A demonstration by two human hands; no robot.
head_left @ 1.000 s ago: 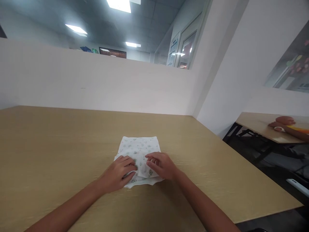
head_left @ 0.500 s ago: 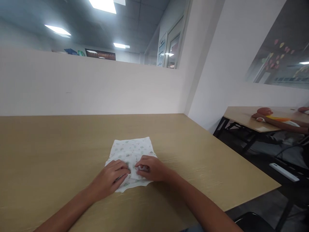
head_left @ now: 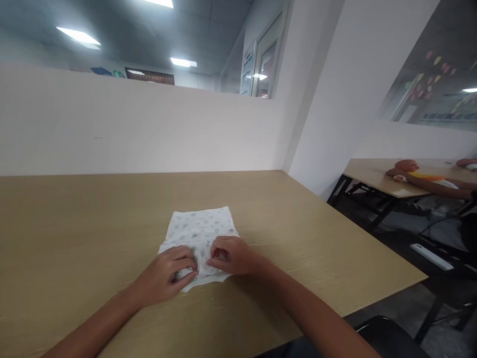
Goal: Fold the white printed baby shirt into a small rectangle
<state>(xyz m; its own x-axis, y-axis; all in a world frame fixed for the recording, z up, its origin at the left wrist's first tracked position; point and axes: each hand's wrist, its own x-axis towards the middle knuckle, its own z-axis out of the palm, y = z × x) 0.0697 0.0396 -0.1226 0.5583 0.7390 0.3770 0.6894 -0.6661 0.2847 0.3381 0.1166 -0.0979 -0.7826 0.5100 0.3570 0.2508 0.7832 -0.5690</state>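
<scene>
A small white baby garment (head_left: 201, 222) with a scattered pale print lies folded on the wooden table (head_left: 93, 219). My left hand (head_left: 169, 276) rests on its lower left part, fingers curled and thumb closed towards them on the fabric. On the lower right part, my right hand (head_left: 231, 254) has its thumb and fingers bent together in a pinch at the fabric. The two hands face each other with a narrow strip of cloth between them. Parts of the garment are hidden beneath both hands.
A white wall (head_left: 149, 129) stands behind the table. To the right, another table (head_left: 372, 176) bears a doll (head_left: 407, 165) in yellow, with a person's arm (head_left: 425, 185) around it. A black chair (head_left: 387, 338) stands near the table's front right edge.
The view has shifted slightly, so the scene sits a little higher and further left. My right thumb and fingers have moved slightly on the garment; my left hand stays nearly the same.
</scene>
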